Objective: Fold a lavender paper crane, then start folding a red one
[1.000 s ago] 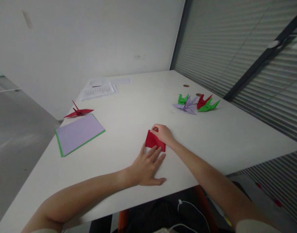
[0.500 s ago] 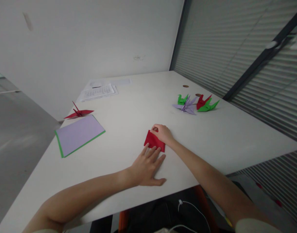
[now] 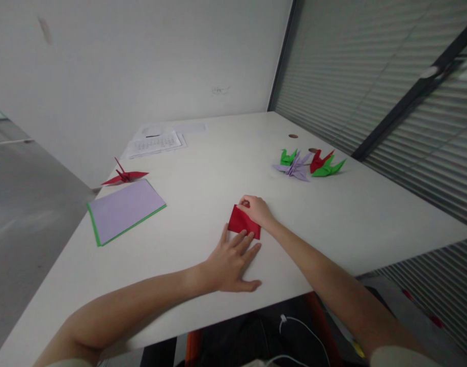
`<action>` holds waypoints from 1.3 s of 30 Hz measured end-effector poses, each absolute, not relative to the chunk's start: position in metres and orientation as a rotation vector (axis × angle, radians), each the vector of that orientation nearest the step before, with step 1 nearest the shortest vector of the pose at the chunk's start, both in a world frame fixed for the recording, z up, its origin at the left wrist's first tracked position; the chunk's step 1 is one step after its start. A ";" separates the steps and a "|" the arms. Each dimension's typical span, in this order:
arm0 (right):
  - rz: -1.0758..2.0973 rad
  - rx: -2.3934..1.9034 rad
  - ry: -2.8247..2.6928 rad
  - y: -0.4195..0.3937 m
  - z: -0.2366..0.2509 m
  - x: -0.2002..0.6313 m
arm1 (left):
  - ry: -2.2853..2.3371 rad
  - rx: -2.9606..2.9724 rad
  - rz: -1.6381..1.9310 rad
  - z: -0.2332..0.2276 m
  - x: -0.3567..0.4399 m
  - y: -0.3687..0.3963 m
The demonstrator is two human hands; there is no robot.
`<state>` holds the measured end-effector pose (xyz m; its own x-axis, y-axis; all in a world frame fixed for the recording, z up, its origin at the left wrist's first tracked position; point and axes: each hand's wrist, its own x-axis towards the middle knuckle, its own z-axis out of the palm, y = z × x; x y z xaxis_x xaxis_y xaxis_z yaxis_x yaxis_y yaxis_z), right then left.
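A folded red paper [image 3: 241, 223] lies flat on the white table [image 3: 202, 193] in front of me. My left hand [image 3: 232, 262] rests palm down with fingers spread, its fingertips pressing the paper's near edge. My right hand [image 3: 256, 210] is curled over the paper's far right corner, fingertips pinching or pressing it down. Part of the paper is hidden under both hands.
A stack of lilac and green sheets [image 3: 124, 210] lies at the left, with a red paper crane [image 3: 123, 176] behind it. Several folded cranes [image 3: 309, 163] in green, lilac and red sit at the right. Printed papers [image 3: 157, 141] lie at the back. A white cable [image 3: 294, 331] hangs below the table edge.
Almost nothing has moved. Both hands stay on the red paper; my left fingers shifted slightly along its near edge.
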<state>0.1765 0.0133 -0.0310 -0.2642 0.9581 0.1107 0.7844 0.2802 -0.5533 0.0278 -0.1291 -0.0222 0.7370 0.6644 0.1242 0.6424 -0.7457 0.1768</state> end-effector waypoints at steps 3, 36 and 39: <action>0.555 -1.562 -2.131 0.014 -0.032 0.177 | 1.065 2.810 0.262 -0.021 0.028 -0.129; 0.532 -1.460 -2.170 0.014 -0.034 0.180 | 1.007 2.789 0.266 -0.024 0.028 -0.126; 0.557 -1.442 -2.159 0.015 -0.035 0.181 | 1.012 2.797 0.275 -0.024 0.028 -0.126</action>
